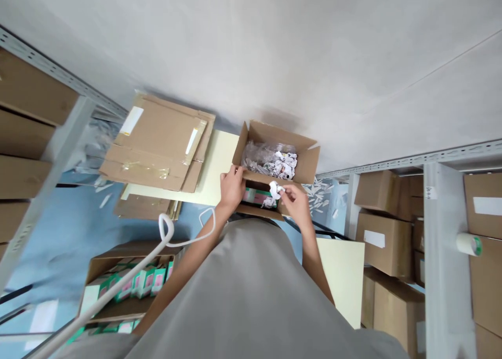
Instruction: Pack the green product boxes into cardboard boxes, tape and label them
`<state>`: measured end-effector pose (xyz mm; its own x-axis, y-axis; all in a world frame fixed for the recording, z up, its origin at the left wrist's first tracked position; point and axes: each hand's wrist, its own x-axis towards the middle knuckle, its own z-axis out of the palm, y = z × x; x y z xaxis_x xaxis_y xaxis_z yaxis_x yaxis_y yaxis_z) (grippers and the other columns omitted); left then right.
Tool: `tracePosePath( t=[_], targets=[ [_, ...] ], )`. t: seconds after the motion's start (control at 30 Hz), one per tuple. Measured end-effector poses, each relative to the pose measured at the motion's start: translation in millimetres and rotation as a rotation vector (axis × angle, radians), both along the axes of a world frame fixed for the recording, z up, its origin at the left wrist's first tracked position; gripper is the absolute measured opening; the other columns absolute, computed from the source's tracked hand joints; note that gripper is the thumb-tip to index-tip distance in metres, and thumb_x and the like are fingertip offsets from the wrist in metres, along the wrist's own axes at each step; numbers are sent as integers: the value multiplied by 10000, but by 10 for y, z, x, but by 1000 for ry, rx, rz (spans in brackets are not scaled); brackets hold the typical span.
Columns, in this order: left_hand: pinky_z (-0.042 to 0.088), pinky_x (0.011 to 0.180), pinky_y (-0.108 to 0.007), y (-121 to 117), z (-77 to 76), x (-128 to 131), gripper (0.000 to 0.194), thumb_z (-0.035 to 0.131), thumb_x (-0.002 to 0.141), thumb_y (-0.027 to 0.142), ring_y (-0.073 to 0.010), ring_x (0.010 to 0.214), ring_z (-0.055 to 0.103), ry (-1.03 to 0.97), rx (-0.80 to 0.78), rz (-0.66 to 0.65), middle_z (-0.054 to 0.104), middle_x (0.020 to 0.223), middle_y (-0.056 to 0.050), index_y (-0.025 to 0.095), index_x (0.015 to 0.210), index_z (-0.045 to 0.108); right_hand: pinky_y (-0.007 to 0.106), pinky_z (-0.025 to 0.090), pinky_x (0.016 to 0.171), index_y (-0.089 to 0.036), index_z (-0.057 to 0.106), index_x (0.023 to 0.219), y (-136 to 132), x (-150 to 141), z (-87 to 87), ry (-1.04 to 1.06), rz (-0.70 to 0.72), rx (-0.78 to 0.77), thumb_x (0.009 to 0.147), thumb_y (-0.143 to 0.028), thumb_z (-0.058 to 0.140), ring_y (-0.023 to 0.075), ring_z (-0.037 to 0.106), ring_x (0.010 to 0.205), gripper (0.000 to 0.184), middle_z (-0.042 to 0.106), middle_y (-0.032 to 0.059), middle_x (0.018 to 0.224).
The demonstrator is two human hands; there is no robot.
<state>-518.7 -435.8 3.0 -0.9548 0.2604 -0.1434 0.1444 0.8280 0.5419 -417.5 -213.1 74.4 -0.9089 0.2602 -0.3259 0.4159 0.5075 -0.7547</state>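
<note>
My left hand point(232, 187) is closed on a small pink and green box point(257, 197), fingers curled over its far edge. To its right, my right hand point(295, 201) pinches a crumpled white scrap of paper point(275, 189) just above that box. Behind both hands stands an open cardboard carton point(306, 163) holding clear plastic wrap and more crumpled paper scraps point(270, 161). My forearms reach forward over my grey shirt.
Flattened cardboard point(157, 145) lies on pale yellow sheets at the left. An open carton of pink and green boxes point(129, 286) sits on the blue floor at lower left. Metal shelves with sealed cartons point(382, 244) stand right; a tape roll point(468, 243) hangs there.
</note>
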Motion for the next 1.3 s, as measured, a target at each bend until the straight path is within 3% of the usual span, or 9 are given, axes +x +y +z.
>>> tracePosePath(
  t=[0.2, 0.37, 0.5, 0.7, 0.83, 0.93, 1.1, 1.2, 1.3],
  targets=[
    [460, 1060, -481, -31, 9, 28, 437, 500, 973, 90, -364, 1331, 638, 10, 36, -30, 680, 1395, -174, 215, 1349, 683, 321, 614, 868, -267, 752, 1324, -221, 229, -154, -129, 71, -6, 1010, -387, 629, 198, 775, 823, 359, 844, 36, 1170],
    [464, 1131, -478, -182, -5, 94, 443, 549, 999, 155, -337, 1351, 634, 37, 183, -52, 670, 1416, -143, 237, 1420, 659, 354, 593, 888, -216, 776, 1202, -55, 610, -207, -133, -219, 215, 965, -480, 662, 240, 761, 841, 373, 843, 102, 1149],
    [487, 1170, -449, -425, 29, 175, 405, 590, 1035, 264, -309, 1355, 619, 109, 315, 48, 631, 1444, -145, 220, 1437, 617, 387, 575, 937, -161, 759, 1219, 64, 728, -361, -196, -382, 343, 879, -496, 753, 263, 750, 839, 478, 837, 133, 1141],
    [511, 1144, -510, -713, -126, 426, 487, 772, 920, 422, -360, 1237, 629, 44, 163, 176, 651, 1308, -167, 182, 1315, 620, 380, 568, 976, -198, 794, 1030, -7, 689, -554, -241, -344, 354, 947, -433, 654, 300, 787, 980, 286, 858, 136, 1090],
    [521, 1116, -527, -720, -313, 648, 237, 740, 904, 407, -387, 1188, 636, -55, 52, 143, 675, 1117, -151, 224, 1034, 665, 375, 582, 936, -200, 810, 1025, -38, 801, -580, -255, -333, 385, 961, -376, 609, 305, 799, 967, 275, 862, 138, 1103],
    [533, 1092, -518, -689, -353, 775, 104, 653, 937, 347, -374, 1146, 653, -72, 25, 121, 685, 1089, -150, 245, 953, 659, 381, 591, 942, -207, 818, 1015, -21, 967, -587, -246, -344, 379, 958, -372, 611, 318, 808, 1002, 271, 865, 138, 1104],
    [549, 1063, -486, -493, -258, 894, 100, 630, 926, 345, -364, 1122, 683, -74, -9, 21, 724, 1095, -150, 249, 924, 659, 368, 594, 954, -212, 820, 998, 136, 1350, -595, -245, -369, 332, 958, -354, 606, 299, 815, 1011, 260, 871, 118, 1107],
    [564, 1005, -452, -175, -210, 1016, 135, 622, 916, 372, -345, 1056, 718, -118, -22, -61, 760, 1079, -141, 244, 912, 666, 352, 592, 937, -224, 816, 977, 350, 1720, -586, -248, -423, 324, 967, -364, 609, 280, 815, 980, 250, 874, 100, 1088],
    [572, 948, -418, 317, -198, 1253, 182, 626, 905, 407, -321, 989, 745, -160, -20, -135, 791, 1075, -127, 237, 934, 684, 340, 591, 931, -242, 810, 939, 637, 2266, -573, -238, -523, 329, 965, -362, 617, 271, 817, 1008, 228, 875, 85, 1070]
  ],
)
